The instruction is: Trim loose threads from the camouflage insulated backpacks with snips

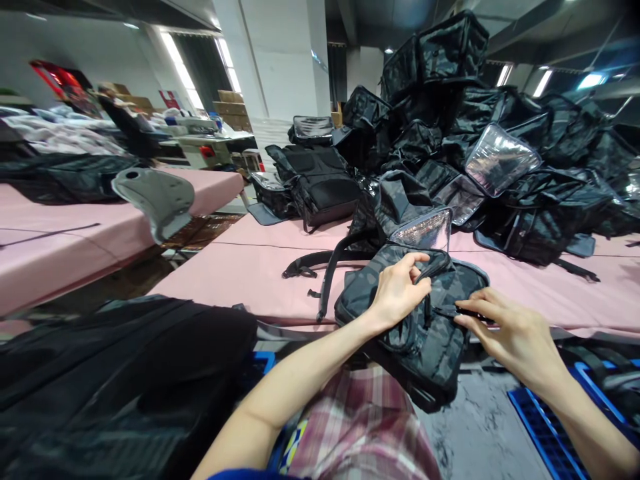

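One hand, the right (517,333), pinches a slim dark tool (470,312) between thumb and fingers, perhaps snips, though too small to be sure; tip at the front of the camouflage bag (440,360). Left hand (400,290) curled over the bag's upper front; cannot tell whether it grips fabric. Bag overhangs near edge of pink table (250,280). Black strap (330,280) left of bag; heaped bags (415,137) beyond it; blue crate (537,427) low to its right.

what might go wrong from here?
The dark tool, apparently snips, in the right hand might nick the camouflage bag or the nearby left hand.
The bag overhangs the front edge of the pink table, so it might slip.
The tall bag pile beyond could shift.
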Action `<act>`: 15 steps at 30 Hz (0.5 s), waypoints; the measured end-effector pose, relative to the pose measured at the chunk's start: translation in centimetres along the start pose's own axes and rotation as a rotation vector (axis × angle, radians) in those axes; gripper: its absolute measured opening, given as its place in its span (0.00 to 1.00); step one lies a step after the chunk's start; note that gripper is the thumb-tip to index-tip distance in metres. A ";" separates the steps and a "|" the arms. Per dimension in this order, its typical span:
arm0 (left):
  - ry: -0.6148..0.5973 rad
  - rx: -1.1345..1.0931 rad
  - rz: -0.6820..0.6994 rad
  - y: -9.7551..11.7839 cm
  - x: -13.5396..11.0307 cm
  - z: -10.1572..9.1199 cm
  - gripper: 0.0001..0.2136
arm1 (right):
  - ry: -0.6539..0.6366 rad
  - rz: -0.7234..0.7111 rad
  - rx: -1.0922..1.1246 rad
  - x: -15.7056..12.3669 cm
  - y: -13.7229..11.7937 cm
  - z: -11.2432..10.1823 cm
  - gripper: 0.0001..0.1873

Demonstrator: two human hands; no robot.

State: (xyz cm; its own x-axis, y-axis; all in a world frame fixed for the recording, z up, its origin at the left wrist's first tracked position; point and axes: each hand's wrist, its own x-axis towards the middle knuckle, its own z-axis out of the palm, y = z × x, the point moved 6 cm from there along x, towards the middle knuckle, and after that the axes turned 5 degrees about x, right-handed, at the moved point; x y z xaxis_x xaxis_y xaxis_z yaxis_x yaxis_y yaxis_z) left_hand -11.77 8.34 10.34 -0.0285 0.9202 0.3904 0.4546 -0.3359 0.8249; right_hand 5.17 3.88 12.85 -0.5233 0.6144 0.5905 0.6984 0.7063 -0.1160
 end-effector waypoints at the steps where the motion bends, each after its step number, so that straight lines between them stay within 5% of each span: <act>1: 0.001 0.002 0.002 0.0 0.0 0.0 0.16 | 0.001 -0.007 -0.009 0.0 0.0 0.0 0.12; 15: 0.003 0.002 -0.007 0.1 -0.1 -0.3 0.16 | 0.028 0.010 -0.028 0.1 -0.3 -0.1 0.14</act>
State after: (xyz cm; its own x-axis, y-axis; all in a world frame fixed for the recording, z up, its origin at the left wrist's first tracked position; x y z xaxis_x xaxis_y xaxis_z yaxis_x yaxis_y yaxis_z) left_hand -12.03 8.19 10.52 -0.0337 0.9219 0.3861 0.4558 -0.3296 0.8268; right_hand 4.93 3.67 13.04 -0.5023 0.6110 0.6119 0.7171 0.6897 -0.1001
